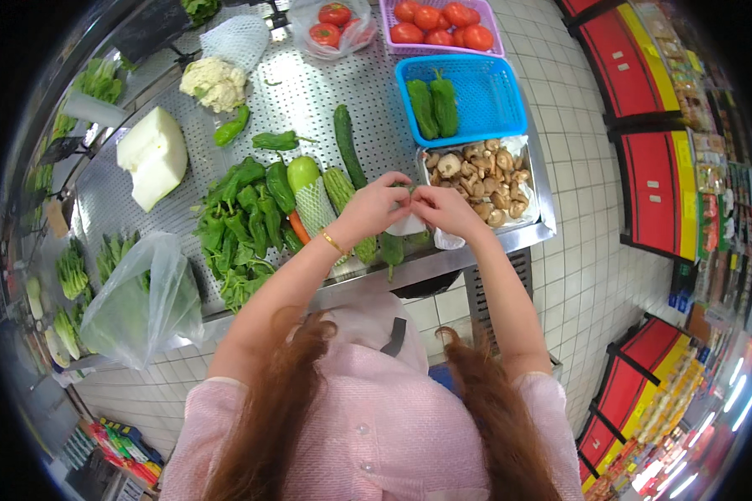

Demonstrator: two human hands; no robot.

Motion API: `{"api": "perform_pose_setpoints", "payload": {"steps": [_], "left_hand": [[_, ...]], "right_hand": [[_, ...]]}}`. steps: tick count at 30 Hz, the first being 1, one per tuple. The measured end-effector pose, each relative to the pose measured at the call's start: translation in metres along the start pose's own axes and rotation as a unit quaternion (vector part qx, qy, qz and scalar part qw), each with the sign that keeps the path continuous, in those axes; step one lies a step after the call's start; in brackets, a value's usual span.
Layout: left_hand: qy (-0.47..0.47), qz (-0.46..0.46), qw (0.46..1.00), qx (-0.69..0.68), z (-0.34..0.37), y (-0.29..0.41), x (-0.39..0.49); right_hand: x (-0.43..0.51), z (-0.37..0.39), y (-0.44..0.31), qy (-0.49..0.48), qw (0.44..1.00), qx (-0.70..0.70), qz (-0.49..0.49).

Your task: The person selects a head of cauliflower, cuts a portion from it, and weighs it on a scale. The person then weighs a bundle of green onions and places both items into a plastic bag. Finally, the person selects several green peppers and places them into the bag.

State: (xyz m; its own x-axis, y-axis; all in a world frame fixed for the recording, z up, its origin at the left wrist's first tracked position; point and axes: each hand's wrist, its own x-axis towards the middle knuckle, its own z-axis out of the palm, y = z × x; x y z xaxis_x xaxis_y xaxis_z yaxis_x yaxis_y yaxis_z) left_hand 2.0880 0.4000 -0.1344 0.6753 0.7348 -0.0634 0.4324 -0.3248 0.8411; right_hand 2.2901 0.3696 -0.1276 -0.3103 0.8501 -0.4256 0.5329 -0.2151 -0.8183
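Note:
My left hand and my right hand meet over the front edge of the perforated metal display table. A small dark green vegetable piece shows at the curled fingers of my left hand. The fingertips of my right hand touch the same spot, and what they pinch is hidden. Below the hands lie a white piece, perhaps paper or plastic, and a green pepper with its stem towards me. A bitter melon and a cucumber lie left of my hands; shiitake mushrooms fill a lined tray at the right.
A blue basket holds two green peppers. Behind it is a purple basket of tomatoes. Leafy greens and peppers, a netted gourd, cauliflower and cut winter melon lie leftward. A plastic bag overhangs the front edge.

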Motion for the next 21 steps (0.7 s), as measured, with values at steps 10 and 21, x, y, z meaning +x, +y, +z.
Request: {"api": "perform_pose_setpoints", "payload": {"steps": [10,21], "left_hand": [[0.139,-0.137,0.802,-0.565,0.023,-0.037,-0.009],[0.16,-0.208,0.964,-0.052,0.078,-0.038,-0.013]], "right_hand": [[0.005,0.022,0.054,0.194,0.827,0.526,0.03],[0.029,0.067,0.068,0.264,0.697,0.667,-0.021]]}}
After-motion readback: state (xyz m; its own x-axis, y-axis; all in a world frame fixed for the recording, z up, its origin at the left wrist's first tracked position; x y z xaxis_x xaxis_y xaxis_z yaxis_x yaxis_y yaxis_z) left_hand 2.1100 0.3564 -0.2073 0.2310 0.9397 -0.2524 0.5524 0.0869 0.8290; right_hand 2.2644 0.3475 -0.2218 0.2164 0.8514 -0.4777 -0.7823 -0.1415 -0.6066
